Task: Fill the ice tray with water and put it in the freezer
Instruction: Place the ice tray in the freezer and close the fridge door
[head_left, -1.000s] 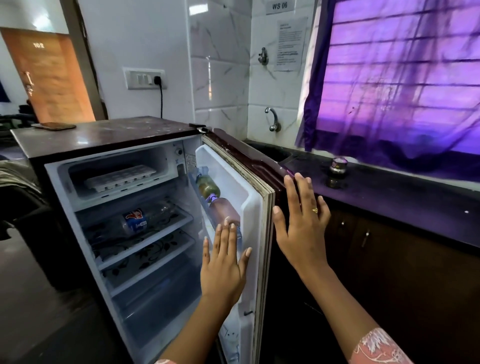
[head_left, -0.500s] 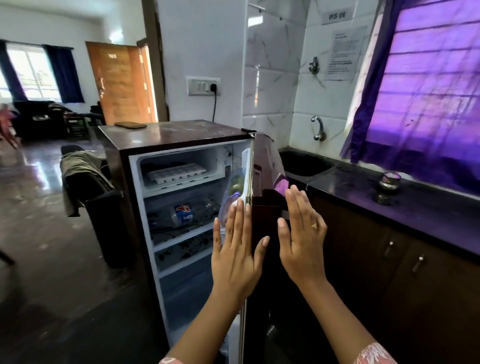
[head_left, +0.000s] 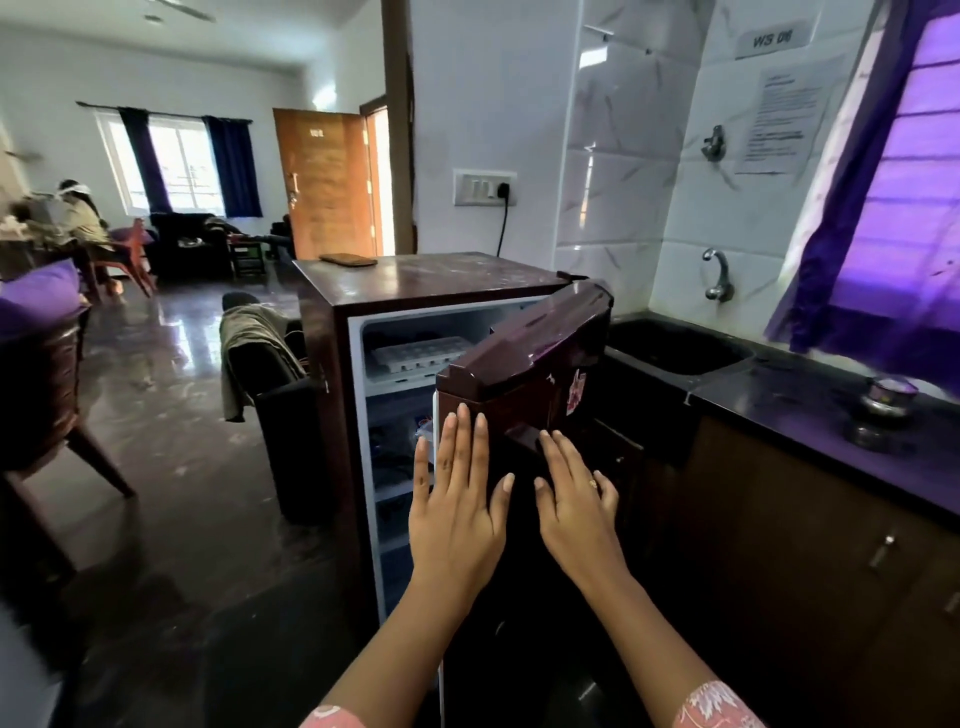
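A white ice tray (head_left: 418, 354) lies flat in the freezer compartment at the top of a small maroon fridge (head_left: 431, 283). The fridge door (head_left: 535, 364) stands partly swung in, hiding the right side of the interior. My left hand (head_left: 457, 499) is flat with fingers spread, pressed against the door's outer edge. My right hand (head_left: 574, 501), a ring on one finger, lies flat on the door's dark front just to the right. Neither hand holds anything.
A black counter (head_left: 810, 415) with a sink (head_left: 675, 348) and wall tap (head_left: 719, 280) runs to the right; a steel pot (head_left: 885, 402) sits on it. A phone (head_left: 348, 260) lies on the fridge top. A draped chair (head_left: 260, 343) stands left of the fridge; a person (head_left: 78, 218) sits far left.
The fridge door has swung from wide open towards the fridge, with both my hands pushing on it. My left hand moved from the door's inner side to its edge. The view shifted left.
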